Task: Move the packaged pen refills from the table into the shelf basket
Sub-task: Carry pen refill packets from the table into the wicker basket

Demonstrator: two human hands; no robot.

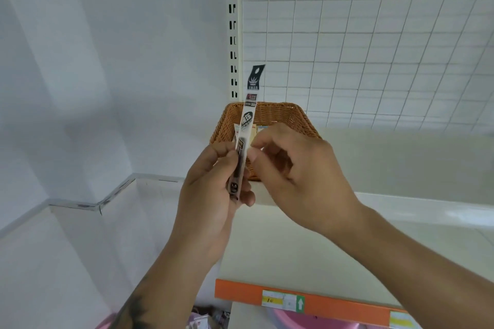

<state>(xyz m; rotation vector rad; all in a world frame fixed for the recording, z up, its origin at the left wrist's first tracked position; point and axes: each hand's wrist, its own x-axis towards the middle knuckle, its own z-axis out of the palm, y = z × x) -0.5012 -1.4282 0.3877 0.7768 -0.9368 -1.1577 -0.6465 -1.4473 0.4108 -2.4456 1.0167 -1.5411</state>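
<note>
Your left hand (213,189) grips the refill pack (244,139) upright; your right hand (299,168) pinches its edge, just before the basket (291,115) on the shelf (401,168)

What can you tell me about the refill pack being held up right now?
The refill pack is a long, narrow clear plastic sleeve with a black header tab at its top and black-and-white printed labels down its length; dark refills show inside. It stands nearly upright, leaning slightly right, in front of the basket on the shelf. The left hand grips its lower end, and the right hand pinches its side at mid-height. It is not yet in the basket.
</note>
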